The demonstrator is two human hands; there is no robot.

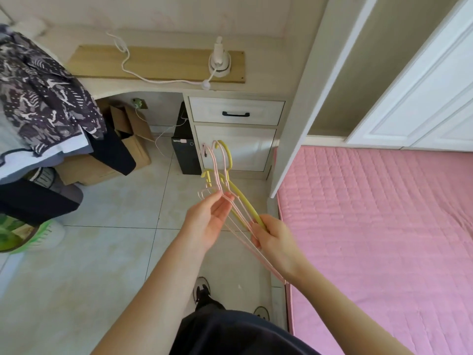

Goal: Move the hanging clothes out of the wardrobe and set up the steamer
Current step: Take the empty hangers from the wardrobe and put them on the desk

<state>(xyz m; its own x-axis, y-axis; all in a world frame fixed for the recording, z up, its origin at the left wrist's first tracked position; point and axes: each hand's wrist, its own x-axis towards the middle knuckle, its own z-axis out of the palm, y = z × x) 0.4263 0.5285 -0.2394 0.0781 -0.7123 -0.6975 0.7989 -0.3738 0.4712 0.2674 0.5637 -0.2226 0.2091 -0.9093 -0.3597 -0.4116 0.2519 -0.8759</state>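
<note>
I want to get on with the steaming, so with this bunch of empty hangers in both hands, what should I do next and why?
Probably lay the hangers on the pink bed beside you. Your right hand grips them and your left hand steadies them, so neither is free. The steamer sits on the desk ahead, its cord lying loose, needing hands.

The pale surface (pixel 258 85) carries a wooden board (pixel 163 60); a white steamer (pixel 219 63) stands on the board, its cord (pixel 133 73) trailing. Cardboard boxes (pixel 128 155) sit on the tiled floor (pixel 102 252). A pink quilted mat (pixel 378 226) covers the bed.
</note>
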